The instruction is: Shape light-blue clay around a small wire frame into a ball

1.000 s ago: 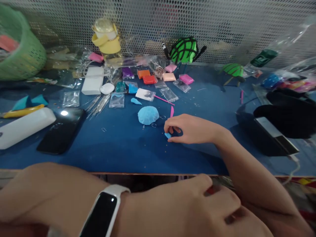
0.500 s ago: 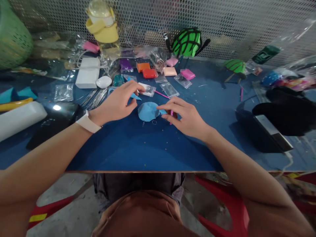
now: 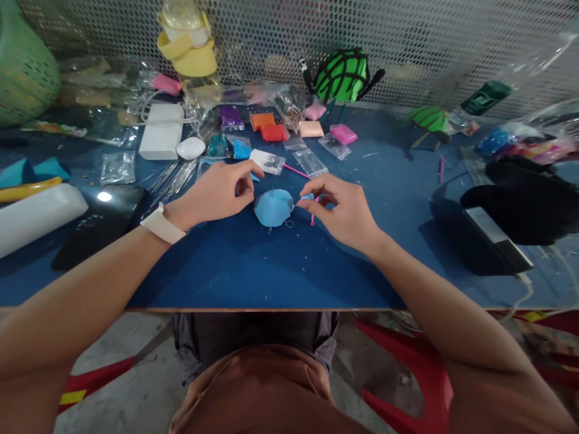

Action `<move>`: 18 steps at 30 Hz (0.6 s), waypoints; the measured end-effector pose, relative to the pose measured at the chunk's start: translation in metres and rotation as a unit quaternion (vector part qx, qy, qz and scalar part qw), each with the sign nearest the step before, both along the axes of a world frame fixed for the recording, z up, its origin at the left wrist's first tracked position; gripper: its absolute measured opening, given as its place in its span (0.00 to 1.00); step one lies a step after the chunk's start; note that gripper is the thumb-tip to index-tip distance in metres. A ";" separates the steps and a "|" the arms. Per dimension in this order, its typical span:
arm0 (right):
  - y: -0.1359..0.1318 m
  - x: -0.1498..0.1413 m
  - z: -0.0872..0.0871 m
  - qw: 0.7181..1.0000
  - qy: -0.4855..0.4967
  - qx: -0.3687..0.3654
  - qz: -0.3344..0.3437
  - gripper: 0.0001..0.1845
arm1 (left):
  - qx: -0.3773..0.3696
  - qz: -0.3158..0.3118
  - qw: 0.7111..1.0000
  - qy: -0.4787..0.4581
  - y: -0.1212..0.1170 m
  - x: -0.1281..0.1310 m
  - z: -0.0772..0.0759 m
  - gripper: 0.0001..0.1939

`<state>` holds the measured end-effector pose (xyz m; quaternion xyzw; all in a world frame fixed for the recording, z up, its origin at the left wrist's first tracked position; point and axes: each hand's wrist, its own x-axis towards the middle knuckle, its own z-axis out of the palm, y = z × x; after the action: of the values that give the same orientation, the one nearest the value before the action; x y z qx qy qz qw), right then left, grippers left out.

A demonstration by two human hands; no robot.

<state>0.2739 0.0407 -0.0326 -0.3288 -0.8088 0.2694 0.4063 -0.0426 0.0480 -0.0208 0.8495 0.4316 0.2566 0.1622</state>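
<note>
Right hand [image 3: 305, 200], pinching blue bit [image 3: 308, 197], shifted off blue dome [image 3: 274, 208].

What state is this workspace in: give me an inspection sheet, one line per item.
Surface: blue table, specks near the front edge.
Job's things: blue dome between the hands, wire loops at its near edge.
Clutter: packets and wires behind, phone at left.
Hands: right hand pinches a blue piece; left hand is beside the dome, grip unclear.
Cables: white cable from the black box at right.
Surroundings: mesh panel behind, red seat below.
</note>
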 end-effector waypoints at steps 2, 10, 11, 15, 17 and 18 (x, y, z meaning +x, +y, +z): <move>-0.004 -0.002 0.001 1.000 0.012 0.020 -0.003 0.15 | 0.076 0.017 0.997 -0.010 -0.004 0.004 0.002 0.18; -0.022 -0.014 0.000 0.985 0.027 0.169 -0.019 0.06 | 0.183 -0.049 0.977 -0.098 -0.045 0.039 0.008 0.17; -0.023 -0.015 0.000 0.976 0.029 0.214 -0.015 0.06 | 0.182 -0.049 0.977 -0.102 -0.049 0.043 0.008 0.18; -0.024 -0.014 0.002 0.939 0.029 0.341 -0.028 0.05 | 0.152 -0.058 0.980 -0.111 -0.060 0.053 0.008 0.17; -0.024 -0.014 0.002 0.934 0.017 0.354 -0.043 0.04 | 0.138 -0.058 0.981 -0.120 -0.061 0.054 0.009 0.16; -0.024 -0.014 0.002 0.931 0.013 0.362 -0.049 0.04 | 0.133 -0.054 0.982 -0.125 -0.060 0.054 0.009 0.16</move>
<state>0.2602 0.0167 -0.0303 -0.1948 -0.8291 -0.0572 0.5210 0.0112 -0.0124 -0.0114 0.8467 0.3229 0.4072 0.1141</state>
